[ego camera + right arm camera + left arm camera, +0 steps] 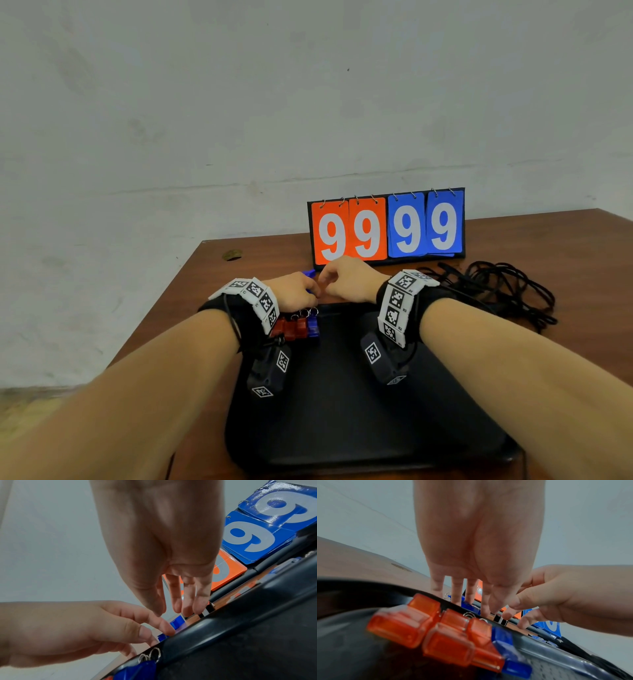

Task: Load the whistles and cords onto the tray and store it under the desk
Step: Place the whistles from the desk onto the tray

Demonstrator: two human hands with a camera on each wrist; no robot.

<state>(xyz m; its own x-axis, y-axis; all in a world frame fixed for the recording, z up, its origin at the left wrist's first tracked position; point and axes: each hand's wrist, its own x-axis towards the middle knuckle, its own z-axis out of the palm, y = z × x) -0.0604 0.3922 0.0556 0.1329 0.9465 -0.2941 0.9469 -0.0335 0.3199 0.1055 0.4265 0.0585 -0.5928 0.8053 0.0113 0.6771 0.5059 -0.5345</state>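
A black tray [342,411] lies on the wooden desk in front of me. Several red and blue whistles [294,327] with key rings sit in its far left corner [436,632]. One more blue whistle [309,273] lies on the desk just beyond the tray's far rim [240,615]. My left hand [313,291] reaches over the rim and pinches that blue whistle [177,622]. My right hand [329,277] hovers beside it with relaxed fingers, holding nothing, close to a small black and white clip [206,610]. A tangle of black cords [496,291] lies on the desk to the right of the tray.
A flip scoreboard [387,228] showing 99 in orange and 99 in blue stands at the back of the desk, right behind my hands. The desk's left edge [164,294] runs close to the tray. A pale wall rises behind.
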